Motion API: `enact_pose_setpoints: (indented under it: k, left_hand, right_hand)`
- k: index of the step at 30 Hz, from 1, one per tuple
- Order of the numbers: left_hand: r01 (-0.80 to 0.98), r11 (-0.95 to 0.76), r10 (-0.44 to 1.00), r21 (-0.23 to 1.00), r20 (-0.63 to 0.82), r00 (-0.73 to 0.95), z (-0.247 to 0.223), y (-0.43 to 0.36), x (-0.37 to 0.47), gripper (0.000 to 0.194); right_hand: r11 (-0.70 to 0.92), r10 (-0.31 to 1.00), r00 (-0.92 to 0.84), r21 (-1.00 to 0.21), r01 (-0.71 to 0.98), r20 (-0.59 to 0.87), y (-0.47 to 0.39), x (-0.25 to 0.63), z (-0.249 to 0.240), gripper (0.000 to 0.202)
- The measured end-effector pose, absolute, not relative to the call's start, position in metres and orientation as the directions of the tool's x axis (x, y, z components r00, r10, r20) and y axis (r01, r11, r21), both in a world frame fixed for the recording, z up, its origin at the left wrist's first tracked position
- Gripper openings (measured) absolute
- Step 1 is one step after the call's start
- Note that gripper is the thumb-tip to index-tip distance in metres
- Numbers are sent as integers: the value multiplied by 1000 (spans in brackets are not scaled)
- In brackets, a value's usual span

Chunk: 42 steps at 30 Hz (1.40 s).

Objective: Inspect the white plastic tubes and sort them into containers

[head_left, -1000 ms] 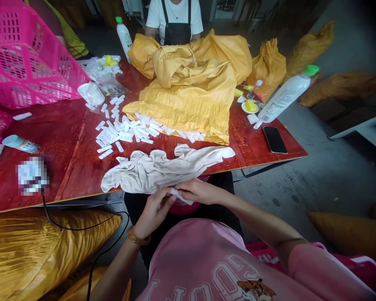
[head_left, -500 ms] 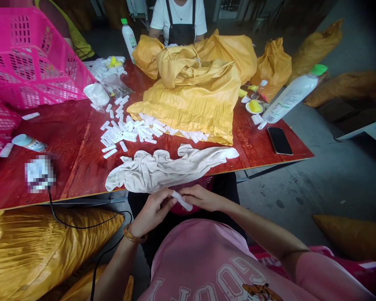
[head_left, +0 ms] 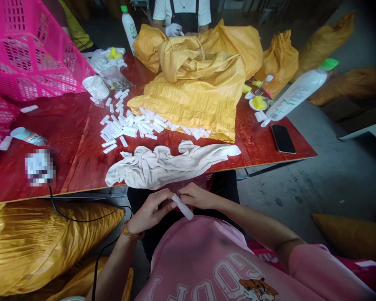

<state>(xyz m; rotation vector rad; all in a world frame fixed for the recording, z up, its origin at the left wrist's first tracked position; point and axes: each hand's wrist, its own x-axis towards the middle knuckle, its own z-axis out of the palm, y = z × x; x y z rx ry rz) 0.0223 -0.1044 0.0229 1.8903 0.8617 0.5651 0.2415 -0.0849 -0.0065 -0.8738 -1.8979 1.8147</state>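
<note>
This looks like a small workshop or packing room. Beyond the hands (head_left: 156,205), a red counter (head_left: 72,125) carries heaped small white pieces (head_left: 125,127) beside a yellow sack (head_left: 191,96); pink crates (head_left: 34,79) stand to their left, and more sacks (head_left: 347,234) lie right, by a bare grey floor (head_left: 275,184).

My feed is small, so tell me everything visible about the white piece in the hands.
The white piece is slim, elongated and plain, its material unclear, perhaps paper or plastic. It slants down rightward in view, its uncovered lower end overlapping the pink shirt. The left hand pinches its upper end; whether the right hand, close beside it, touches it is unclear.
</note>
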Motion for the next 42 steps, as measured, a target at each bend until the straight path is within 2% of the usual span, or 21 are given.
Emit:
enact_pose_setpoints:
  k: [3, 5, 9, 10, 12, 14, 15, 18, 22, 24, 26, 27, 29, 30, 32, 33, 35, 37, 42]
  left_hand:
    - [335, -349, 771, 875, 65, 634, 26, -103, 22, 12]
    - [357, -364, 774, 860, 66, 630, 26, -100, 23, 13]
    - [360, -374, 739, 855, 39, 673, 24, -94, 25, 13]
    - [356, -374, 736, 857, 39, 676, 23, -94, 26, 12]
    - [350, -370, 767, 861, 71, 637, 21, -96, 29, 11]
    - [350, -377, 810, 857, 122, 574, 18, -103, 33, 12]
    - [356, -382, 821, 853, 137, 554, 16, -108, 36, 15]
    - [347, -388, 808, 854, 135, 573, 12, -118, 41, 31]
    - [314, -395, 751, 863, 106, 652, 19, -91, 18, 29]
    - [468, -350, 867, 812, 92, 489, 25, -55, -11, 26]
    - [703, -175, 985, 689, 125, 123, 26, -10, -43, 26]
    - [814, -19, 986, 581, 146, -81, 23, 13, -57, 26]
    - [856, 138, 954, 497, 166, -250, 13, 56, -76, 29]
    - [861, 193, 940, 471, 163, -300, 6, 73, -80, 33]
    - [861, 250, 927, 443, 146, -345, -8, 97, -77, 40]
    - [863, 268, 923, 429, 143, -357, -15, 104, -72, 41]
    - [871, 268, 923, 411, 149, -354, -23, 107, -62, 36]
    - [882, 240, 929, 405, 167, -330, -26, 102, -57, 30]
    - [885, 133, 962, 446, 157, -224, -9, 62, -63, 31]
  right_hand:
    - [-250, 645, -728, -964, 88, -234, -93, 242, -11, 22]
    - [-291, 618, -761, -957, 15, -199, -93, 245, -8, 27]
    - [35, 647, -761, -995, 97, -52, -83, 253, 3, 26]
    - [64, 629, -776, -992, 110, -45, -81, 254, 4, 26]
    - [-29, 561, -824, -997, 78, -81, -81, 255, 4, 23]
    - [-130, 555, -824, -990, 53, -117, -85, 254, 1, 18]
    - [-118, 592, -796, -991, 69, -126, -88, 253, -2, 14]
    - [51, 742, -662, -977, 209, -102, -96, 250, -12, 7]
    - [153, 773, -616, -897, 414, -153, -106, 249, -36, 8]
    - [198, 801, -566, -804, 560, -196, -110, 254, -51, 21]
    - [223, 822, -518, -702, 676, -237, -109, 263, -59, 34]
    - [228, 815, -518, -678, 699, -259, -105, 268, -58, 35]
    - [239, 766, -576, -704, 668, -287, -89, 280, -44, 25]
    - [248, 748, -607, -735, 631, -268, -77, 285, -32, 20]
    - [288, 792, -585, -738, 610, -174, -43, 292, -6, 24]
    - [303, 859, -498, -670, 678, -116, -23, 294, 6, 26]
    - [222, 966, -257, -424, 878, -27, 17, 294, 20, 25]
    - [114, 993, -115, -289, 951, 14, 52, 289, 21, 26]
    - [35, 999, -38, -206, 978, -12, 92, 266, 0, 33]
